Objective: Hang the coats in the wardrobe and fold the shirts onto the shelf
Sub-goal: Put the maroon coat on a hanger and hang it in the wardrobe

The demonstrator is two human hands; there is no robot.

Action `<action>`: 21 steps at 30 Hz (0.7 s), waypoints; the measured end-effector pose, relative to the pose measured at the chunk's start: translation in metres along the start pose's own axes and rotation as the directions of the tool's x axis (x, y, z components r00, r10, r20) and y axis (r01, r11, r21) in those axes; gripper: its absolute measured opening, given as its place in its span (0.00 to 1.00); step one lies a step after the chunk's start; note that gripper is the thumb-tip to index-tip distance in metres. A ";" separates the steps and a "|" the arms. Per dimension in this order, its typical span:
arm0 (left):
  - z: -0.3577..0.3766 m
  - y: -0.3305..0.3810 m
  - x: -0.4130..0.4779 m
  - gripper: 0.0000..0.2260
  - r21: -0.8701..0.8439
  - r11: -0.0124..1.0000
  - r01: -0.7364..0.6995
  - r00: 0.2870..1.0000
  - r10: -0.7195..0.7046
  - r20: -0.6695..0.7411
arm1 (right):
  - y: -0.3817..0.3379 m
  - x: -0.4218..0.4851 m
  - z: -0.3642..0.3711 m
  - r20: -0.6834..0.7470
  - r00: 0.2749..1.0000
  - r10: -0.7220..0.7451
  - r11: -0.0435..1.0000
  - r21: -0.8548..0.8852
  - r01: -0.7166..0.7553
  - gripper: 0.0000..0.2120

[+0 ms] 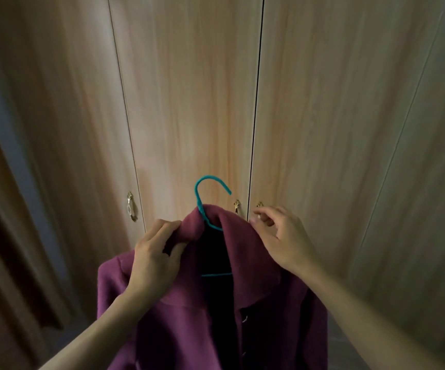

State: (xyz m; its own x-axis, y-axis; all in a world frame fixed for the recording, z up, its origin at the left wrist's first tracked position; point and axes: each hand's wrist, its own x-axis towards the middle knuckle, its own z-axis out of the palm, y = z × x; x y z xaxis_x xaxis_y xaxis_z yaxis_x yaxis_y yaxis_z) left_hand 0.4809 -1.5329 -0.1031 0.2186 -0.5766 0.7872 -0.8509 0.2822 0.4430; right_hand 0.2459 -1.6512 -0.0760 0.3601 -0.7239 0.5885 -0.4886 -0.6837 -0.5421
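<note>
My left hand point(157, 253) grips plum wool coat point(258, 305); right hand point(278, 237), empty, must next pull brass door handle point(259, 204).

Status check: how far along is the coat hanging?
Done: purple coat sits on the teal hanger. In hand: left hand grips its collar; right hand hovers by a door handle. Left: wardrobe doors are shut, coat unhung; no shirts in view.

We can read no text, brand or number anywhere. On the wardrobe point(189, 102), the leftmost handle point(131, 207) carries a small pale oval with a faint mark, too small for us to make out.
</note>
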 end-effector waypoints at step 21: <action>0.091 -0.148 0.055 0.13 -0.192 0.980 -0.055 0.979 0.090 0.180 | 0.106 0.091 0.091 0.138 0.914 0.381 0.854 -0.431 -0.291 0.27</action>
State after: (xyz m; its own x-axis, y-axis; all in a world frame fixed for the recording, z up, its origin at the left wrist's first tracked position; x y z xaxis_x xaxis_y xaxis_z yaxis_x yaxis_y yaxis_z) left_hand 0.5758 -1.6761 -0.1641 0.0512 -0.6776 0.7336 -0.7539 0.4555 0.4734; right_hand 0.2990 -1.7978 -0.1347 0.2526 -0.9350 0.2487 -0.8648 -0.3335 -0.3753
